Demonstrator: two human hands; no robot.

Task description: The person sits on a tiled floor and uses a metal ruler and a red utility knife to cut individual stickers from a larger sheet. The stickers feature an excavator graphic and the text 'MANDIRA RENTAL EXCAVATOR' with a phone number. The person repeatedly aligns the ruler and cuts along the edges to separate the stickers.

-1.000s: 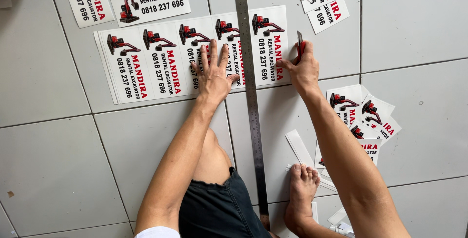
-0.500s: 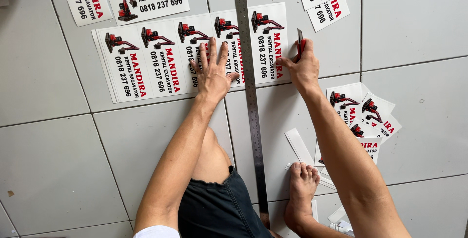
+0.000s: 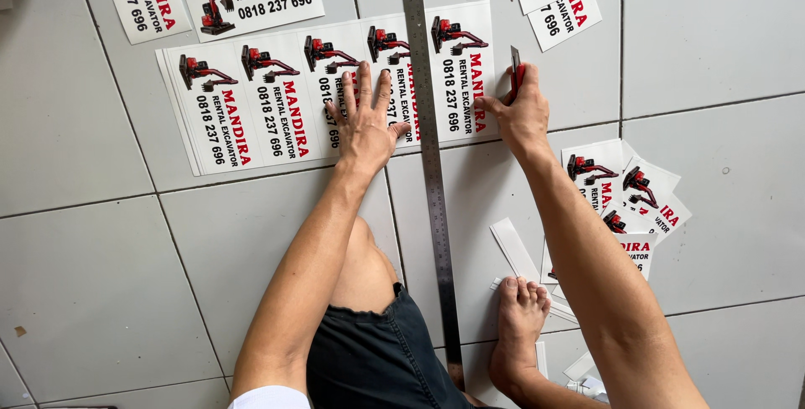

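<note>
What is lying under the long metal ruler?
The ruler lies across a printed sheet of excavator stickers and the grey floor tiles. The left hand presses the sheet beside it. Print beneath the ruler is covered; its near end disappears behind dark shorts.

Printed sheet (image 3: 277, 95) — smooth white paper, slight sheen; ruler (image 3: 429, 166) — brushed grey metal; floor tiles (image 3: 109, 292) matt glazed ceramic

The whole background is taken up by a floor (image 3: 101, 283) laid with big, glossy pale-grey square tiles, split by thin darker grout lines (image 3: 251, 184), lit softly and evenly, with a small brown speck (image 3: 20, 331) seen near the lower left edge.
</note>
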